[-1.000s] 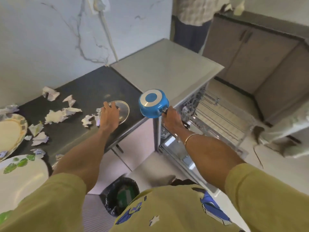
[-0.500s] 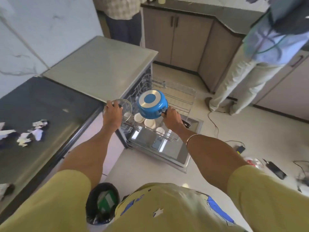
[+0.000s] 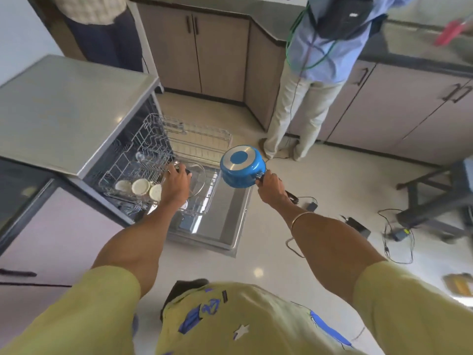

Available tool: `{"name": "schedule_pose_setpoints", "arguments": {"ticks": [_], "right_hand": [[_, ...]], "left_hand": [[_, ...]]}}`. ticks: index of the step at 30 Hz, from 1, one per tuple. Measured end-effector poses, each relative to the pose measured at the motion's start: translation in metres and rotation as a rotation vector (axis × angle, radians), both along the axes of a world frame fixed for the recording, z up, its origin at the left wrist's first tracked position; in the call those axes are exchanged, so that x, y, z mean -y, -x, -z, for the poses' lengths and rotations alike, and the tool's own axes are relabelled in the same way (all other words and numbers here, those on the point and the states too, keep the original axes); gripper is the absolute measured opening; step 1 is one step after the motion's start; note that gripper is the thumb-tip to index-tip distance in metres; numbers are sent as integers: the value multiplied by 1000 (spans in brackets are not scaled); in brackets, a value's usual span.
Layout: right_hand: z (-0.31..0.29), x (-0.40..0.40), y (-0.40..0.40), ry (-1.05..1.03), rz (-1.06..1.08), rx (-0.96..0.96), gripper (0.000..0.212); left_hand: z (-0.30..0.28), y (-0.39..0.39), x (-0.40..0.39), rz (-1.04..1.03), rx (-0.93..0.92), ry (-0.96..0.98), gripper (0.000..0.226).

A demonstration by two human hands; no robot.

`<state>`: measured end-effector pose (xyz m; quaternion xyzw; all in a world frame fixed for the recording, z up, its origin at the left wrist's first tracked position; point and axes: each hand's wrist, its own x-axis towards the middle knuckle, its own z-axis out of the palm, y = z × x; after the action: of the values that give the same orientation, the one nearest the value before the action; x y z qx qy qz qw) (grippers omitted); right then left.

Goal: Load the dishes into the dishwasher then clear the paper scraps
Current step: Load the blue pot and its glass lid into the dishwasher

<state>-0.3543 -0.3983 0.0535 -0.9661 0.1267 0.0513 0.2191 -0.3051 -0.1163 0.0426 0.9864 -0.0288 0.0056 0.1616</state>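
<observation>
The round blue saucepan with a steel-ringed base (image 3: 242, 167) hangs in the air above the far right corner of the open dishwasher door (image 3: 230, 213), tipped on its side so that its flat bottom faces up and toward the camera; its long axis, from body through the black handle (image 3: 290, 196), runs from upper left to lower right, with the handle's end pointing back toward the person. The right hand (image 3: 271, 187) has its fingers curled tightly round that handle just behind the pan. Left of the pan, well apart from it, the left hand (image 3: 176, 187) grips the dark knob of a clear round glass lid (image 3: 198, 179), holding the lid roughly level over the pulled-out lower wire rack (image 3: 143, 160). In that rack's near corner three pale round dishes (image 3: 139, 186) stand side by side on edge. An upper wire rack (image 3: 199, 140) is slid out beyond. The grey steel dishwasher top (image 3: 69, 108) lies to the left. Two other people stand by the brown cabinets (image 3: 204, 55), and cables (image 3: 399, 242) trail across the pale floor at right.
</observation>
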Motion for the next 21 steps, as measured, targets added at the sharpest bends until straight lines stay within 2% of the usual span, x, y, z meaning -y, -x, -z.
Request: {"name": "schedule_pose_setpoints", "arguments": {"ticks": [9, 21], "right_hand": [[16, 42, -44, -28, 5, -62, 34], [18, 53, -193, -5, -197, -128, 33]], "left_hand": [[16, -44, 48, -13, -65, -11, 32], [46, -153, 60, -257, -86, 82, 37]]}}
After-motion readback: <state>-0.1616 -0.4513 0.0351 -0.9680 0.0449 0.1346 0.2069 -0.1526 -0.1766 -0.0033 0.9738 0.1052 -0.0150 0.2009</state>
